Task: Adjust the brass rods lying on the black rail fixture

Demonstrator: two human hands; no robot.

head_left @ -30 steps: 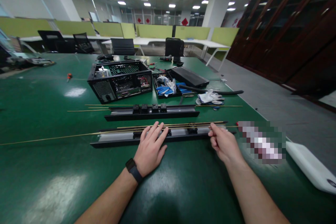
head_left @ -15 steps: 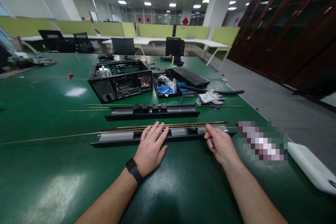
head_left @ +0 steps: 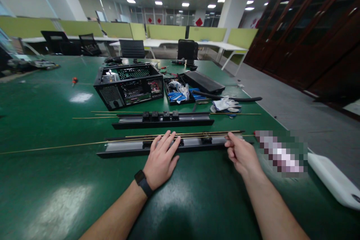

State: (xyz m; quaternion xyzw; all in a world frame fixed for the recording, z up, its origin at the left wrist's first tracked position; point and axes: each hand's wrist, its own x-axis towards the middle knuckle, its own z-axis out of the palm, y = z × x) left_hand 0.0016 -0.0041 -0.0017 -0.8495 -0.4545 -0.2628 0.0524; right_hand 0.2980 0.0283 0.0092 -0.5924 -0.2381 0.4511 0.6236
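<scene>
Lying across the near black rail (head_left: 123,154), my left hand (head_left: 163,161) has its fingers stretched out flat over thin brass-coloured rods (head_left: 194,134). It covers part of a small black block inside the rail. Toward the right end, my right hand (head_left: 242,153) is closed, thumb and index finger pinching at a thin rod; the exact grip is partly hidden. Another black block (head_left: 206,137) sits in the channel between my hands. One long rod (head_left: 50,149) runs out well past the rail's left end.
Behind lies a second black rail (head_left: 185,123) with several black blocks and rods. Farther back are an open computer case (head_left: 129,86), a tray with gloves (head_left: 179,93), more gloves (head_left: 226,104) and a black tube (head_left: 244,99). A white object (head_left: 333,180) is at the right edge.
My right hand has slid a little to the right along the rail. My left hand stays in the same place on the rods.
</scene>
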